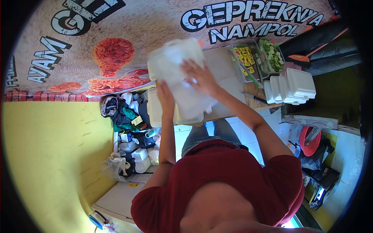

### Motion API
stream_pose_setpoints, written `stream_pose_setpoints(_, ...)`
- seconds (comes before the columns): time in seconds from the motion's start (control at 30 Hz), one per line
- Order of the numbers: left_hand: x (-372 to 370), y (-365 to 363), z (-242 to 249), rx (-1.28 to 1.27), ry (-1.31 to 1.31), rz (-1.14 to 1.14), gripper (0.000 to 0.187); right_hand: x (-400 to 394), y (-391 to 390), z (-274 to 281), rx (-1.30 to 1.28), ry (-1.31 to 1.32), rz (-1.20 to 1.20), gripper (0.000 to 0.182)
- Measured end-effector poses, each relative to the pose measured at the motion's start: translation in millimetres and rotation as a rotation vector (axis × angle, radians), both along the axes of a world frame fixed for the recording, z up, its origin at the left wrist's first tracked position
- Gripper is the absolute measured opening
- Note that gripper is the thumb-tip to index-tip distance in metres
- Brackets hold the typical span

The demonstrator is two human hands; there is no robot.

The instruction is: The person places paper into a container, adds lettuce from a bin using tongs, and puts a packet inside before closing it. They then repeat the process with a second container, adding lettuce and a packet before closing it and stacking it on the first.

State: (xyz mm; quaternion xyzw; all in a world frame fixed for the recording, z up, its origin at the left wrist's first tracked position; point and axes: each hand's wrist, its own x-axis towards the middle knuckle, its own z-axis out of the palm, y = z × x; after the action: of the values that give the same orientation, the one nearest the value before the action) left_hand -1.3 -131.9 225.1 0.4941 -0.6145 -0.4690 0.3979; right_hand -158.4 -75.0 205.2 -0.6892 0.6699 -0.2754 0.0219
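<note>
A white foam takeaway box (186,83), lid folded back, lies opened out over the table in front of me, blurred by motion. My left hand (166,95) grips its left side near the fold, fingers along the edge. My right hand (201,78) reaches over the middle of the box, its fingers spread and somewhat smeared, close against the foam. Another pale foam box (154,106) sits under and to the left of my left hand.
Closed foam boxes (297,83) are stacked at the table's right. Nearby are a knife (254,97) on a wooden board (252,88), a tub of yellow sachets (244,58) and a tub of chopped greens (272,54). Bags and cloths (123,110) crowd the left side.
</note>
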Motion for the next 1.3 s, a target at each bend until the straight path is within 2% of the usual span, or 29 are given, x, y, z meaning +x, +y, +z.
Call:
stream_pose_setpoints(0.03,6.2,-6.5,-2.2,-0.052,0.019,0.102,0.042,-18.4,5.8,-9.7,-0.045,-0.131,-0.078,0.04)
stream_pose_setpoints(0.07,25.1,-24.7,-27.5,-0.177,-0.043,0.167,0.046,-33.7,11.8,-5.8,-0.174,-0.195,-0.211,0.036)
stream_pose_setpoints(0.1,44.4,-39.5,-46.4,-0.145,-0.023,0.256,0.044,-54.5,16.8,-16.5,-0.232,-0.29,-0.286,0.035)
stream_pose_setpoints(0.13,48.9,-36.5,-30.8,-0.085,0.059,0.316,0.043,-75.0,21.1,-33.9,-0.289,-0.385,-0.358,0.034)
stream_pose_setpoints(0.23,69.2,-33.1,-38.8,-0.119,0.253,0.372,0.042,-110.6,35.0,-113.1,-0.096,-0.609,-0.321,0.039)
stream_pose_setpoints(0.33,62.6,-3.1,-40.9,0.02,0.242,0.44,0.042,-109.7,37.6,-160.3,0.181,-0.451,-0.064,0.047)
stream_pose_setpoints(0.43,47.6,25.3,-41.5,0.012,0.252,0.42,0.041,-86.8,40.3,-168.4,0.337,-0.162,-0.24,0.047)
stream_pose_setpoints(0.57,51.5,42.4,-63.9,0.047,0.23,0.405,0.04,-92.8,29.3,-189.9,0.416,-0.315,-0.201,0.044)
stream_pose_setpoints(0.63,47.8,51.6,-65.6,0.03,0.263,0.401,0.039,-105.2,29.5,-191.1,0.425,-0.474,-0.137,0.042)
stream_pose_setpoints(0.73,44.5,60.5,-67.7,0.069,0.279,0.377,0.038,-104.2,38.2,-181.3,0.43,-0.379,-0.107,0.034)
stream_pose_setpoints(0.83,40.7,66.9,-66.0,0.115,0.274,0.359,0.037,-104.9,39.5,-188.8,0.371,-0.389,-0.072,0.03)
stream_pose_setpoints(0.93,39.0,68.6,-67.2,0.143,0.261,0.338,0.036,-104.4,37.8,-193.1,0.423,-0.413,-0.106,0.024)
stream_pose_setpoints(1.03,40.9,66.2,-71.1,0.168,0.235,0.294,0.036,-103.1,36.1,-194.3,0.353,-0.324,-0.135,0.025)
stream_pose_setpoints(1.13,42.3,63.9,-74.2,0.169,0.259,0.297,0.036,-122.5,26.9,-177.9,0.491,-0.81,-0.13,0.018)
stream_pose_setpoints(1.23,47.9,59.5,-72.2,0.131,0.243,0.304,0.036,-121.0,14.0,-137.3,-0.066,-0.781,-0.207,0.012)
stream_pose_setpoints(1.3,53.6,57.7,-70.0,0.163,0.302,0.304,0.036,-108.3,11.4,-70.1,-0.194,-0.683,-0.066,0.01)
